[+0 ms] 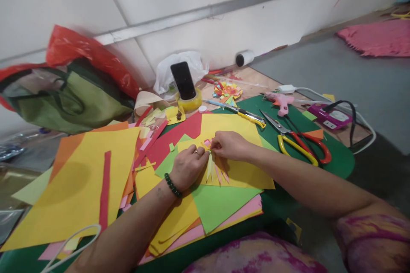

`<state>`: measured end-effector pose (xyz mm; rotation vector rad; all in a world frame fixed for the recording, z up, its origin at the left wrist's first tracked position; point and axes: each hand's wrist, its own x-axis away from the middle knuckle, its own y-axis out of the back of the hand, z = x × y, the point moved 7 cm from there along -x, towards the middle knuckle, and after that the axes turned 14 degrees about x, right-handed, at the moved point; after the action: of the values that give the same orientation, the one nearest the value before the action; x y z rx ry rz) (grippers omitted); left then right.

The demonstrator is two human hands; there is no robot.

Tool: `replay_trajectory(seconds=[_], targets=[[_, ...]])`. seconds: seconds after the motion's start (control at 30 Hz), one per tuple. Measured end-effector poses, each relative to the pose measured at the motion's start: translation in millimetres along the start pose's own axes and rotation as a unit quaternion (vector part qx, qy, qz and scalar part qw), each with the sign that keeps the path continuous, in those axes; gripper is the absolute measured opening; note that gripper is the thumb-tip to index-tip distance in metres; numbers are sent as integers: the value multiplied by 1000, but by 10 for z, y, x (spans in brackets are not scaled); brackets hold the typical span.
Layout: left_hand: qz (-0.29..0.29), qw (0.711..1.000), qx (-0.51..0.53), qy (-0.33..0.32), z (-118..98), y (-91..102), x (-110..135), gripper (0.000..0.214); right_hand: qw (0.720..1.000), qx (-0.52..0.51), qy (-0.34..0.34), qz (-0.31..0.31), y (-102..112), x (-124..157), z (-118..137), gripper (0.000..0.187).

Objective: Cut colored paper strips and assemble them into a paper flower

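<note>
My left hand [187, 166] and my right hand [229, 145] meet over a small fan of folded yellow and pink paper strips [215, 171]. Both hands pinch the top of this fan with closed fingers. The strips spread downward from the pinch onto a yellow sheet [237, 130]. My left wrist wears a dark green bead bracelet [172, 185], and a ring shows on one left finger. Green [218, 204], pink and orange sheets lie under and around the hands.
Red-and-yellow scissors [299, 140], a yellow-handled cutter [246, 114], a pink glue gun [282, 101] and a purple power strip [331, 116] lie right. A phone [183, 80] stands in a tape roll. A finished paper flower [228, 91], a green bag [64, 102] and large yellow sheets [73, 187] sit behind and left.
</note>
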<state>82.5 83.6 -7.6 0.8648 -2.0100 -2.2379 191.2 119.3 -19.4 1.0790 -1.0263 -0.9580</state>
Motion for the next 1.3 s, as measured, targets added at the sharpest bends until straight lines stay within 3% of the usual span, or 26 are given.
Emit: replay_trajectory(seconds=[0.63,1.0,1.17,1.3], targets=[[14,999,50,14,7,7,0,17,990,95,93,-53,73,103,145,26],[-155,978,100,97,305,243,148,28,965,197,164,-48,17,217,320,18],[-167,973,107,115,353,251,174,31,970,179,155,-57,39,215,299,19],[-184,969,112,121,385,281,197,32,975,153,120,-110,152,220,223,21]])
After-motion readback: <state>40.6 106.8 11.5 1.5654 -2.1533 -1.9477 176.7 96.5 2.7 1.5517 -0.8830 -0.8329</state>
